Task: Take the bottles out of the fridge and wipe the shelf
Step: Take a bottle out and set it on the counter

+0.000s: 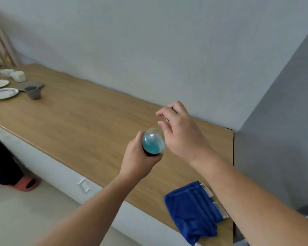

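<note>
Bottle (153,143) gripped in left hand (140,160), held above desk (89,121), well up from cloth (192,210). Long axis tipped toward camera, end-on, blue liquid showing. Right hand (180,132) just beyond bottle, fingers loosely spread, empty, almost touching its top end. Likely next: set down on bare wood below, left hand nearer. Fridge and shelf out of view.

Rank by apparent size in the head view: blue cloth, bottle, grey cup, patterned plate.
1. blue cloth, largest, though nearest the camera
2. bottle, partly hidden by the left hand
3. patterned plate and grey cup: far off, too close to rank
</note>
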A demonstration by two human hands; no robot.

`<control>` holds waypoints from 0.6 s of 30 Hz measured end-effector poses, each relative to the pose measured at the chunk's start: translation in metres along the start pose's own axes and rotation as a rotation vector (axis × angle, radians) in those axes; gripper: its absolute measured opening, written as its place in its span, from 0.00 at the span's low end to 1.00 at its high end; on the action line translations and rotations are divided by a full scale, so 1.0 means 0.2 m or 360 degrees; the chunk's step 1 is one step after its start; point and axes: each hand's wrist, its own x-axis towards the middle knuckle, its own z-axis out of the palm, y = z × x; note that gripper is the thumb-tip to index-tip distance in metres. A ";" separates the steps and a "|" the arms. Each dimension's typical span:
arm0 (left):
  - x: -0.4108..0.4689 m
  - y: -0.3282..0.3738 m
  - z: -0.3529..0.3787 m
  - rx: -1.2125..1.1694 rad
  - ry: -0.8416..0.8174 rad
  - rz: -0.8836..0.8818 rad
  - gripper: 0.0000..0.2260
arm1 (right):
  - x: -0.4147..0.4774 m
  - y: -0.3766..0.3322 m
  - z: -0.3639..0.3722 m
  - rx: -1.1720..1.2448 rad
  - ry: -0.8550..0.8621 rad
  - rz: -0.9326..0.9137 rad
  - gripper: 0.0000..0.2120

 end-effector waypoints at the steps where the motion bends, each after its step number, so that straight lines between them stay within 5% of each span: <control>1: 0.06 -0.05 0.01 -0.0056 0.0019 -0.0063 0.23 | 0.09 0.02 0.07 -0.0031 -0.0047 0.0000 0.09; 13: 0.39 -0.45 0.19 -0.0256 -0.0031 -0.0346 0.26 | 0.47 0.25 0.51 -0.0167 -0.0436 0.0113 0.14; 18: 0.27 -0.38 0.16 0.0001 -0.0116 -0.0551 0.60 | 0.22 0.23 0.36 -0.0059 -0.0328 0.0155 0.40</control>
